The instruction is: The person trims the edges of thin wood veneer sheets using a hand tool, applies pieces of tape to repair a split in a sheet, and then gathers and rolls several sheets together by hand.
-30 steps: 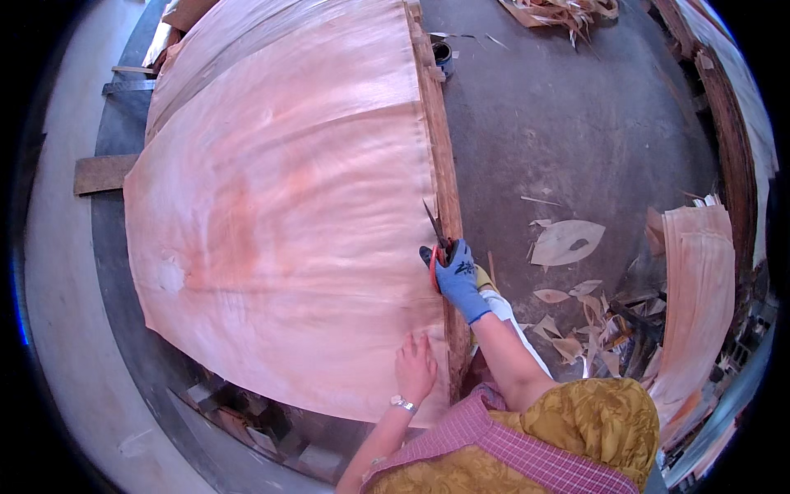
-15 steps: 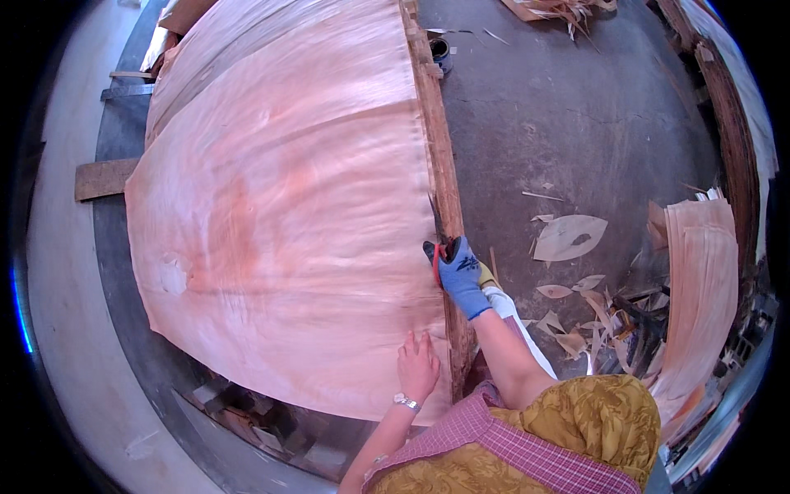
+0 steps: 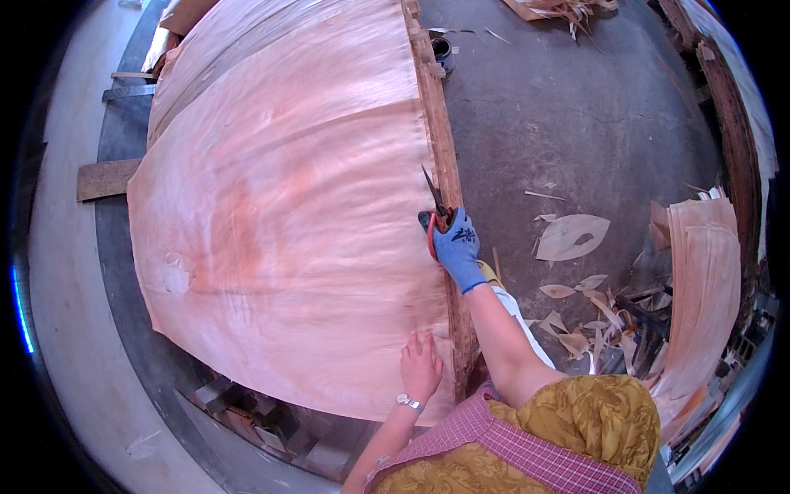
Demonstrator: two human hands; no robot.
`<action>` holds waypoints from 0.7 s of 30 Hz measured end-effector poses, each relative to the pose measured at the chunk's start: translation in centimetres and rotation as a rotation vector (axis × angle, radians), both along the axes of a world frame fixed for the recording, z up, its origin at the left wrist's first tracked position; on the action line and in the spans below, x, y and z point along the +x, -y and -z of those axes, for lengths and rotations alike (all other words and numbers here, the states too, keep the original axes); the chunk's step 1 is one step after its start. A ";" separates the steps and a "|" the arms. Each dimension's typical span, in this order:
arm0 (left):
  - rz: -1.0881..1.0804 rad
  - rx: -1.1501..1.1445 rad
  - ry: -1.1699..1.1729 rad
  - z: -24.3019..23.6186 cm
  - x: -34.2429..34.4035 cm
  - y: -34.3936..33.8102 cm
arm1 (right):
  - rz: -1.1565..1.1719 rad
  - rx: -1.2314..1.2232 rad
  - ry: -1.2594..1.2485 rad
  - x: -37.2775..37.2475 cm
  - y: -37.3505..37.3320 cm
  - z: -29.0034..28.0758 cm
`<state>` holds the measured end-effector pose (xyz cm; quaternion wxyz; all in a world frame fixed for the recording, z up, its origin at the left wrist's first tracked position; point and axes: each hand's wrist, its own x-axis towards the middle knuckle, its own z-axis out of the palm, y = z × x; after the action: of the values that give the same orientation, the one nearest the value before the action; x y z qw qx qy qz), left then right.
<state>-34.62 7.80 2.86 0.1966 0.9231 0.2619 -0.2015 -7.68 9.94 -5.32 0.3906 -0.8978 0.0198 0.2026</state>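
Observation:
A broad sheet of pinkish wood veneer (image 3: 288,206) lies across a stack, its right edge running along a rough wooden beam (image 3: 444,173). Bare and wearing a watch, my left hand (image 3: 420,366) rests on the sheet near its lower right corner, fingers stretched out. My right hand (image 3: 457,247), in a blue glove with dark fingertips, grips a pair of scissors (image 3: 434,196) with red handles at the sheet's right edge. The dark blades point away from me along that edge. Whether they touch the veneer, I cannot tell.
Veneer scraps (image 3: 573,237) lie on the grey floor to the right. Farther right stands a pile of veneer strips (image 3: 699,288). A small dark can (image 3: 442,53) sits beside the beam, and a wooden plank (image 3: 109,180) juts out on the left.
My right hand has moved a little away from me along the sheet's edge with the scissors, whose blades now show more clearly. My left hand has stayed almost in place.

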 end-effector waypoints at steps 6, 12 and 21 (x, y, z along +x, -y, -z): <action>0.018 0.010 0.003 0.1 0.1 -0.1 | -0.044 -0.008 -0.112 0.2 0.4 1.3; 0.002 0.013 0.005 0.3 -0.3 -0.1 | -0.099 -0.013 -0.120 1.6 0.8 -1.2; 0.003 0.032 0.024 0.4 -0.3 0.1 | -0.064 -0.066 -0.069 3.9 -1.9 -1.0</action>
<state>-34.91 7.72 2.48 0.1848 0.9288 0.2616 -0.1863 -3.78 11.80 -4.37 0.3533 -0.9028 0.0111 0.2450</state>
